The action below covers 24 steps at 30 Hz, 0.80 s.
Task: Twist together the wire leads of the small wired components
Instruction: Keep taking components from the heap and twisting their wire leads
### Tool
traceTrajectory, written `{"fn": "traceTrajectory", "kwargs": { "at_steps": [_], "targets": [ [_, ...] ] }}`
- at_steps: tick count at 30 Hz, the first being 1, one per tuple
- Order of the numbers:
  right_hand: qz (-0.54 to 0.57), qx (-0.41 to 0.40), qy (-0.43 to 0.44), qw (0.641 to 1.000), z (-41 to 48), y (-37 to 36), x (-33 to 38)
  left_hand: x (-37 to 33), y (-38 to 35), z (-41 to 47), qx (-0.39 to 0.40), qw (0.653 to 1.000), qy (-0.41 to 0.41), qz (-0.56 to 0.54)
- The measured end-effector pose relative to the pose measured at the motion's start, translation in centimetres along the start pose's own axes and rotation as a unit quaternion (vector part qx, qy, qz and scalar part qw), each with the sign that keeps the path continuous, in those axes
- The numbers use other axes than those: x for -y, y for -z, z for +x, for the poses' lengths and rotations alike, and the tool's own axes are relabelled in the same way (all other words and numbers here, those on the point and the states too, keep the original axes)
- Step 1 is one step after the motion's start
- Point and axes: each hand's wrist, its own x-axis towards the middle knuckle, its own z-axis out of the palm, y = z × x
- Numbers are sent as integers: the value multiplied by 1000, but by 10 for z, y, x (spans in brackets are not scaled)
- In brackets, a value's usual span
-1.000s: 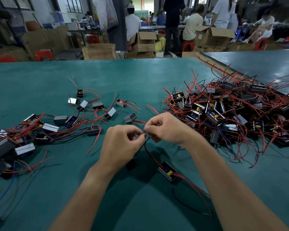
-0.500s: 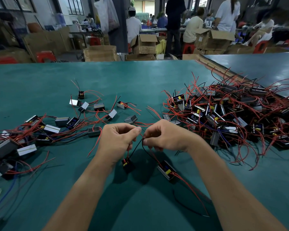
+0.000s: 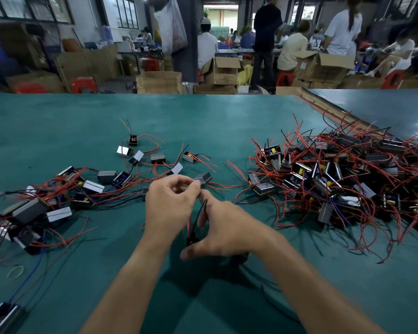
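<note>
My left hand [image 3: 171, 203] is raised over the middle of the green table [image 3: 203, 121] and pinches the black and red wire leads [image 3: 201, 210] at its fingertips. The leads drop to a small black component [image 3: 191, 240] that hangs between my hands. My right hand [image 3: 225, 227] sits lower and to the right. Its thumb is spread out toward me and its fingers lie loosely against the leads, without a plain grip. A dark shape, possibly a second component, shows under its palm, mostly hidden.
A big tangled pile of components with red wires [image 3: 336, 177] fills the right of the table. A looser group [image 3: 58, 196] lies at the left, with scattered single pieces [image 3: 157, 157] behind my hands. A yellow rubber band [image 3: 15, 272] lies front left. People and cardboard boxes stand beyond the far edge.
My right hand let go of the lead ends and dropped toward me, spreading its thumb. My left hand rose slightly and keeps its pinch, and one component now hangs between the hands.
</note>
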Motion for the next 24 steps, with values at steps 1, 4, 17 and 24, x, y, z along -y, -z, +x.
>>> {"fn": "traceTrajectory", "kwargs": {
  "at_steps": [1, 4, 17, 24],
  "targets": [
    [-19, 0, 1, 1000, 1, -5, 2, 1, 2, 3, -22, 1000, 8, -2],
    [-70, -1, 33, 997, 3, -11, 6, 4, 7, 9, -66, 997, 36, -11],
    [-73, -343, -149, 925, 16, 69, -53, 0, 7, 12, -65, 980, 125, -141],
    [-168, -242, -242, 925, 32, 73, -43, -3, 5, 9, 14, 974, 171, -150]
  ]
}}
